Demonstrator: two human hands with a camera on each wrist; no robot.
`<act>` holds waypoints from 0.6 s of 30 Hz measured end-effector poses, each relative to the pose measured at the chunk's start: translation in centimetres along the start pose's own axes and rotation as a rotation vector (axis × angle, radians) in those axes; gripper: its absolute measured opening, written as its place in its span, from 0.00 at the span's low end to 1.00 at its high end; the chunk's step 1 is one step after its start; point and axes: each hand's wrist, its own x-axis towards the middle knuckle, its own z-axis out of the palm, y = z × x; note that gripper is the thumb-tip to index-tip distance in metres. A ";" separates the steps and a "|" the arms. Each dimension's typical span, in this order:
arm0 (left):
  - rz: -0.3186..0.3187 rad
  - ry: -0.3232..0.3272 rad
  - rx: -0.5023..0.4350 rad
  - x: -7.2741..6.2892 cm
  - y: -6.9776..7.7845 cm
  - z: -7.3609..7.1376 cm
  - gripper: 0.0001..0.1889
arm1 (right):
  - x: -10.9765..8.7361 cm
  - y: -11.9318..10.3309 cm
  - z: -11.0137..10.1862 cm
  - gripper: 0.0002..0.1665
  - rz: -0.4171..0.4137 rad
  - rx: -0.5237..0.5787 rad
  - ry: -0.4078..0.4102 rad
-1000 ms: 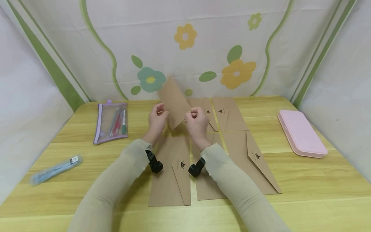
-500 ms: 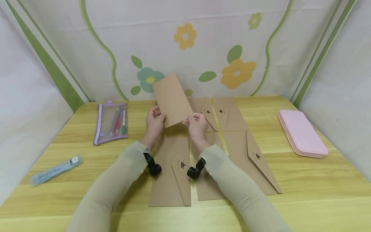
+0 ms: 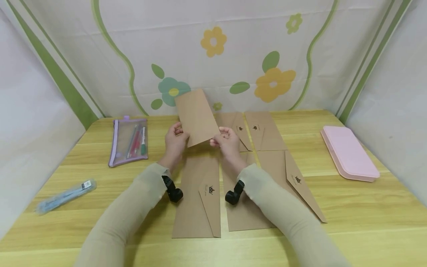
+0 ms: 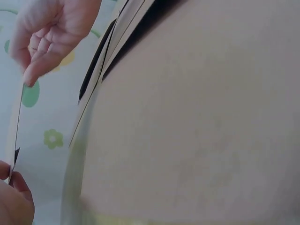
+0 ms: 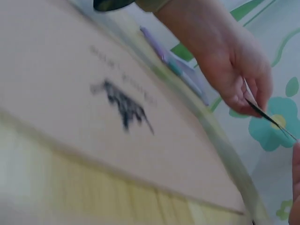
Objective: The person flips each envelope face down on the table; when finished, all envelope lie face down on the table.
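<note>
A plain brown paper envelope (image 3: 198, 116) is held up, tilted, over the back middle of the table. My left hand (image 3: 175, 142) pinches its lower left edge. At its lower right corner, my right hand (image 3: 228, 142) pinches it between thumb and fingers. Both hands also appear in the left wrist view, with the right hand (image 4: 56, 35) above and the envelope (image 4: 15, 122) nearly edge-on. Below lie several more brown envelopes, among them a front left envelope (image 3: 193, 207) and a front right envelope (image 3: 277, 170), with crown prints on flaps that show.
Two back envelopes, one of them the right-hand envelope (image 3: 271, 129), lie beyond the front row. On the left are a mesh zip pouch (image 3: 130, 142) with pens and a clear-wrapped pale blue packet (image 3: 66, 196). A pink case (image 3: 348, 152) sits at right. Behind hangs a flowered curtain (image 3: 133, 33).
The envelope in my hands has swung round, and its broad face now shows more fully. My left hand has shifted slightly left. The things on the table stay put.
</note>
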 end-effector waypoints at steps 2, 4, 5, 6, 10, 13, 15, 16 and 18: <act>0.005 -0.028 0.024 0.1 0.1 -0.3 0.28 | 0.2 -0.3 -0.8 0.32 0.023 -0.090 -0.079; 0.005 -0.060 0.047 0.2 0.1 -0.5 0.28 | 0.4 -0.7 -1.5 0.38 0.052 -0.182 -0.158; 0.005 -0.081 0.056 0.3 0.1 -0.7 0.28 | 0.4 -0.9 -1.8 0.41 0.065 -0.220 -0.197; 0.007 -0.101 0.066 0.4 0.1 -0.9 0.28 | 0.5 -1.1 -2.0 0.44 0.077 -0.242 -0.239; -0.019 -0.191 0.121 0.5 0.1 -1.6 0.28 | 1.1 -1.5 -2.7 0.57 0.102 -0.323 -0.384; -0.043 -0.275 0.163 0.8 -0.1 -2.1 0.28 | 1.6 -1.5 -3.2 0.61 0.114 -0.374 -0.464; -0.057 -0.323 0.188 1.1 -0.4 -2.3 0.28 | 1.8 -1.6 -3.4 0.61 0.135 -0.415 -0.499; -0.063 -0.345 0.195 1.2 -0.5 -2.4 0.29 | 1.9 -1.6 -3.5 0.60 0.153 -0.432 -0.514; -0.070 -0.374 0.215 1.5 -0.8 -2.5 0.29 | 2.0 -1.7 -3.6 0.58 0.185 -0.465 -0.540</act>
